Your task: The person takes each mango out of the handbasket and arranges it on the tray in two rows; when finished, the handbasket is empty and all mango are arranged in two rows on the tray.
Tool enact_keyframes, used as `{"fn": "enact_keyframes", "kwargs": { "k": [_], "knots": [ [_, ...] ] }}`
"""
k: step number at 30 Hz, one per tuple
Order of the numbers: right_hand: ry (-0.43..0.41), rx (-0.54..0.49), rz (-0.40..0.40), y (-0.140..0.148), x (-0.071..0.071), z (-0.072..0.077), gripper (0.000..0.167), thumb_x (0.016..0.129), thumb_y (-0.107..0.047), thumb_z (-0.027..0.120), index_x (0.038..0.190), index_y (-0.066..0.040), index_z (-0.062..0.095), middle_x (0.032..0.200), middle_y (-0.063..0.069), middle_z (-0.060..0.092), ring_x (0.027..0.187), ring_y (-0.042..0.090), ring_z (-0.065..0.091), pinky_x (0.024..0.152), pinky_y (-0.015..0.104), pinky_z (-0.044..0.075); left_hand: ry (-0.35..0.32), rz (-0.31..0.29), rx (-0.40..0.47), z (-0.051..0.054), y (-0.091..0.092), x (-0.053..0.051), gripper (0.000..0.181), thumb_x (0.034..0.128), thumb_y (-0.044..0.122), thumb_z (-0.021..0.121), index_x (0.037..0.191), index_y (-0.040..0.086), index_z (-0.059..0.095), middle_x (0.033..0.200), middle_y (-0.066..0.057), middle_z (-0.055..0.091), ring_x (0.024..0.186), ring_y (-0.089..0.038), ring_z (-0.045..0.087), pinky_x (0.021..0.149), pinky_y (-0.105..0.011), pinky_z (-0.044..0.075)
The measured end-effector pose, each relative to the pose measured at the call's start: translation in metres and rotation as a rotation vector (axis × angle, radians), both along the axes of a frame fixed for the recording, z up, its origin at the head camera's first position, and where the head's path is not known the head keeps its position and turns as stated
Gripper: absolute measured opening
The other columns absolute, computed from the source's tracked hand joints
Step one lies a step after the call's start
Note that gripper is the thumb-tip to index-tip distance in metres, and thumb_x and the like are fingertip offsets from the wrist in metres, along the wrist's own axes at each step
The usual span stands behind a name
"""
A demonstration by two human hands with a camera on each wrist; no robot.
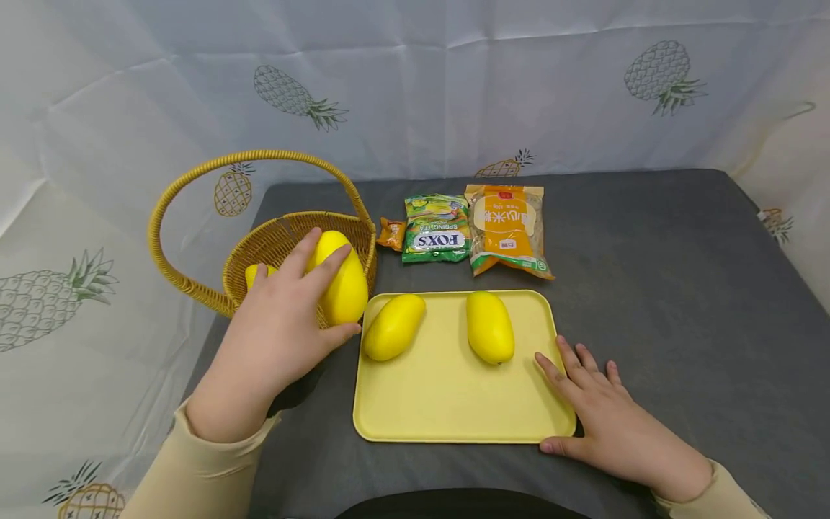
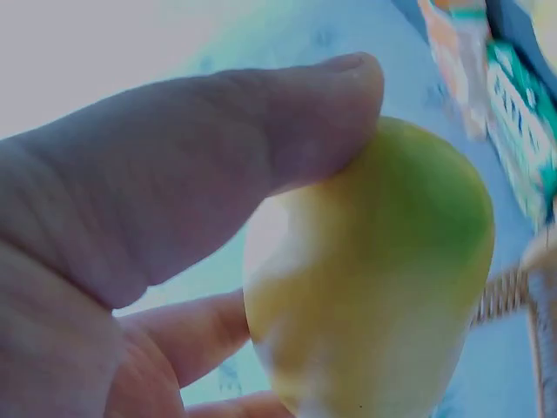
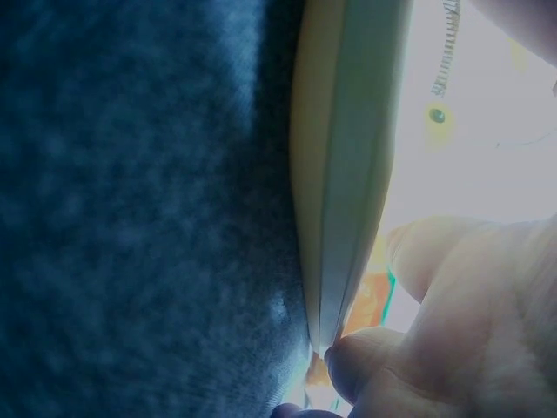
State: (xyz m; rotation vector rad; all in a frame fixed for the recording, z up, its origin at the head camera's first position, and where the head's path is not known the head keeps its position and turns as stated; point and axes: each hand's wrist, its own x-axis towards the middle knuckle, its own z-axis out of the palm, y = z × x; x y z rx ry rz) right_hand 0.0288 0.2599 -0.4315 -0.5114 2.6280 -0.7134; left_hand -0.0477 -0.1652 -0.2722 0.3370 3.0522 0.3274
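Cloth (image 1: 39, 382), pale and printed with pineapples, is hanging at the far left and along the back. Beside it a golden woven basket (image 1: 269, 241) with a tall arched handle is standing, and a yellow fruit (image 1: 251, 274) is lying inside, mostly hidden. The left hand (image 1: 279, 313), below which a beige sleeve (image 1: 201, 461) is showing, is gripping a smooth yellow mango (image 1: 340, 281) at the basket's opening — the thumb is pressing one side, and fingers are curving along the other. Whether this fruit is touching the basket, I cannot tell. Just right of the basket a small orange wrapped packet (image 1: 392, 234) is lying beside a green bag marked FOX'S (image 1: 436, 228). Nearer the person, a pale yellow rectangular plastic tray (image 1: 447, 404) is resting on a dark grey table (image 1: 661, 274); an oblong yellow mango (image 1: 394, 326) is leaning diagonally near its left edge, and a plump yellow mango (image 1: 489, 328) is lying right of its middle. Behind the tray an orange-and-clear plastic food bag (image 1: 510, 229) is adjoining the green one. Farthest right, the right hand (image 1: 603, 411) is spreading its fingers at the tray's right edge — the index finger is extending over the rim, and the thumb is lying at the near corner.
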Motion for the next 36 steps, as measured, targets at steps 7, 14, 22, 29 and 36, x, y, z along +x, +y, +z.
{"fn": "enact_keyframes", "kwargs": {
  "k": [7,14,22,29,36],
  "knots": [
    [-0.016,-0.008,-0.006,0.000,0.000,0.000,0.119,0.082,-0.072,0.085,0.177,-0.024,0.031,0.187,0.017,0.001,0.166,0.062,0.010,0.121,0.089,0.008,0.030,-0.133,-0.045,-0.026,0.022,0.021,0.104,0.0775,0.045,0.101,0.167,0.025,0.053,0.178,-0.018,0.036,0.139,-0.047,0.065,0.119,-0.087,0.030],
    [-0.020,-0.009,-0.006,0.000,0.001,0.000,0.119,0.082,-0.072,0.085,0.177,-0.025,0.031,0.187,0.017,0.000,0.165,0.062,0.010,0.121,0.089,0.008,0.059,-0.256,-0.031,-0.058,0.035,0.035,0.099,0.0734,0.054,0.102,0.160,0.028,0.061,0.173,-0.014,0.045,0.140,-0.036,0.066,0.119,-0.085,0.034],
    [-0.025,-0.002,-0.002,0.000,-0.001,0.000,0.118,0.083,-0.073,0.084,0.177,-0.025,0.031,0.187,0.017,0.000,0.165,0.062,0.010,0.120,0.089,0.009,0.000,-0.348,-0.032,-0.083,0.043,0.053,0.094,0.0755,0.055,0.100,0.158,0.033,0.062,0.170,-0.011,0.049,0.126,-0.038,0.072,0.120,-0.084,0.032],
    [-0.028,0.003,-0.003,-0.001,-0.002,0.002,0.119,0.083,-0.073,0.084,0.177,-0.024,0.030,0.187,0.016,-0.001,0.166,0.061,0.010,0.121,0.089,0.008,-0.062,-0.350,-0.053,-0.091,0.042,0.063,0.093,0.0765,0.054,0.100,0.159,0.033,0.061,0.171,-0.011,0.049,0.126,-0.037,0.072,0.119,-0.085,0.033],
    [-0.031,0.010,-0.007,-0.001,-0.001,0.002,0.119,0.082,-0.072,0.085,0.177,-0.024,0.031,0.187,0.015,-0.002,0.166,0.060,0.009,0.122,0.088,0.007,-0.097,-0.354,-0.078,-0.098,0.042,0.068,0.095,0.0781,0.056,0.098,0.161,0.032,0.059,0.173,-0.010,0.047,0.129,-0.036,0.070,0.119,-0.086,0.031]
  ]
}}
